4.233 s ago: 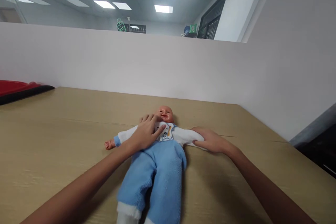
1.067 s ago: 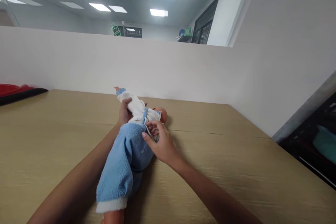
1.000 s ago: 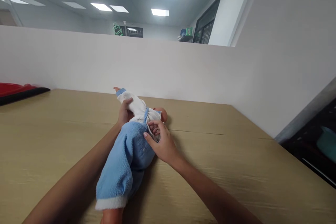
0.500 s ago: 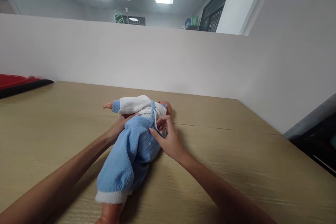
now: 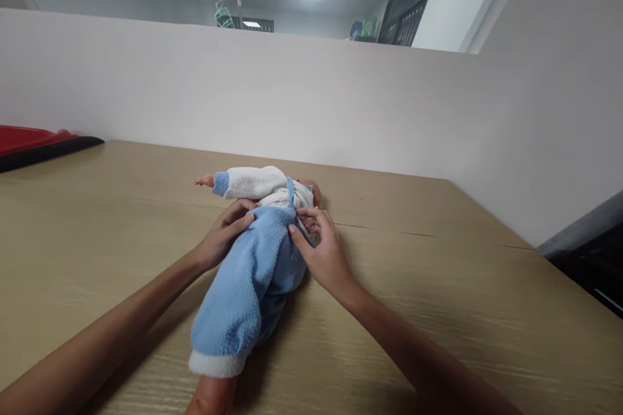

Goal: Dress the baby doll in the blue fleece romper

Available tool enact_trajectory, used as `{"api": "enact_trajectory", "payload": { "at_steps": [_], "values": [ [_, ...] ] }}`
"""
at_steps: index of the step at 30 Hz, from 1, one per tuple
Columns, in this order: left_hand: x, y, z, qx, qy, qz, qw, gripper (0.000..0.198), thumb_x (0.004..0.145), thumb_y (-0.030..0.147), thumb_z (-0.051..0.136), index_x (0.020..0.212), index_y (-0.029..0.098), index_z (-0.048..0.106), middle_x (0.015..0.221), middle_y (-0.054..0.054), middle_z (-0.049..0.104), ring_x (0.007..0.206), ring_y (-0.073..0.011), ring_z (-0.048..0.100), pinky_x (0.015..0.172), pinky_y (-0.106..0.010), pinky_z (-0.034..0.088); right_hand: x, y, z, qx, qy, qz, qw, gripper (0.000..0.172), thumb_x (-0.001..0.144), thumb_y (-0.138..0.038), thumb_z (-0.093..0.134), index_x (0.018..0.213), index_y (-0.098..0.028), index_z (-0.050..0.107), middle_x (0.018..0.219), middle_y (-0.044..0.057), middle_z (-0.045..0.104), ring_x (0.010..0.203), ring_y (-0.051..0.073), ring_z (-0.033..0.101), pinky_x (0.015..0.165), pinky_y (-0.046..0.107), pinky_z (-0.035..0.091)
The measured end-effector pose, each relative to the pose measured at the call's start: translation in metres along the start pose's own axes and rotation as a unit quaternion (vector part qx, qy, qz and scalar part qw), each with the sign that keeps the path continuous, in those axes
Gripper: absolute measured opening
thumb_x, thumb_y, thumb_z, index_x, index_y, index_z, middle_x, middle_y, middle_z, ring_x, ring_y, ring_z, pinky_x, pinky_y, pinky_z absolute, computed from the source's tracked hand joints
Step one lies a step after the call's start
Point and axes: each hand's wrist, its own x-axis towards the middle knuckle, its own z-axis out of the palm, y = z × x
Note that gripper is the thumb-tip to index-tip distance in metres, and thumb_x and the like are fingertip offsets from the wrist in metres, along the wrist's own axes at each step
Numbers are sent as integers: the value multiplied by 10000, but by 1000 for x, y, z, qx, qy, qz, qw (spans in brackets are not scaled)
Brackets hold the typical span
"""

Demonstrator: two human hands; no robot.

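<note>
A baby doll [image 5: 257,185] lies on its side on the wooden table, its head at the far end and a bare foot end toward me. It wears a white fleece top and blue fleece overalls [image 5: 233,298] with white cuffs. My left hand [image 5: 226,233] is at the overalls' upper left edge, thumb on the blue cloth and fingertips partly hidden behind the doll. On the other side, my right hand [image 5: 324,249] pinches the overalls' upper edge just below the blue strap [image 5: 291,191], fingers curled. The doll's face is turned away.
The table [image 5: 413,311] runs to a white wall [image 5: 243,91] at the back. A red tray-like object [image 5: 29,139] with a black edge sits at the far left. A dark object [image 5: 594,259] stands beyond the table's right edge.
My left hand has come out from behind the doll to the overalls' edge. My right hand has shifted up toward the strap, and the blue cloth there is drawn up higher.
</note>
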Motion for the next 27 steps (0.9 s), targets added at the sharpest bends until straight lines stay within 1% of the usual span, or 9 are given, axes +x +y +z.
{"api": "enact_trajectory", "payload": {
  "at_steps": [3,6,10,13,16,18,22,24,27],
  "values": [
    [0,4,8,11,19,13,1000,420,843,577,825,894,211,626,866,19,576,807,-153,497,724,-219,437,3,0,1,27,-22,4,999,289,929,-410,720,1173,-255,702,1161,68,647,1071,228,637,979,395,540],
    [2,2,17,2,49,11,999,445,861,603,802,961,243,561,832,41,575,720,-134,472,645,-214,424,8,1,0,69,-37,7,997,256,892,-445,758,1019,-234,685,1175,67,597,1150,234,602,1006,373,506],
    [8,-1,21,8,65,6,998,463,864,608,797,995,268,513,677,86,492,559,-108,360,505,-200,308,14,8,-1,196,-84,72,974,307,910,-480,713,942,-254,509,944,-4,575,883,176,571,813,314,478],
    [10,2,20,13,58,10,998,470,834,603,825,976,254,545,704,73,510,586,-108,388,524,-203,330,18,11,-2,272,-99,124,949,406,855,-523,767,965,-275,465,859,-41,582,797,163,542,742,289,448],
    [9,8,18,34,24,14,999,457,814,585,845,1008,219,652,922,5,624,796,-149,527,694,-226,441,20,7,-6,300,-132,148,933,460,811,-541,821,1080,-266,567,1052,5,703,1003,199,621,901,321,484],
    [7,12,15,49,-22,-6,999,437,835,579,823,1030,205,706,1014,-24,646,899,-185,553,781,-254,453,20,2,-9,276,-159,143,937,436,837,-549,807,1111,-249,650,1168,34,719,1141,230,622,1020,354,463],
    [4,18,12,62,-80,-33,994,385,846,553,809,991,207,726,968,-18,624,863,-196,531,765,-273,425,18,-4,-13,241,-181,125,945,360,873,-548,784,1055,-241,740,1157,34,729,1168,254,623,1064,377,449],
    [3,21,11,58,-90,-36,994,342,851,520,812,962,216,703,939,-6,600,843,-188,511,752,-269,415,18,-2,-13,272,-193,133,933,326,873,-520,800,1050,-250,750,1172,24,730,1199,252,620,1097,379,438],
    [3,23,10,43,-86,-38,995,306,869,490,805,929,227,660,907,11,565,821,-173,485,743,-257,411,20,5,-12,356,-203,161,898,333,863,-467,836,1135,-301,739,1244,-6,725,1301,233,591,1186,379,390]
  ]
}}
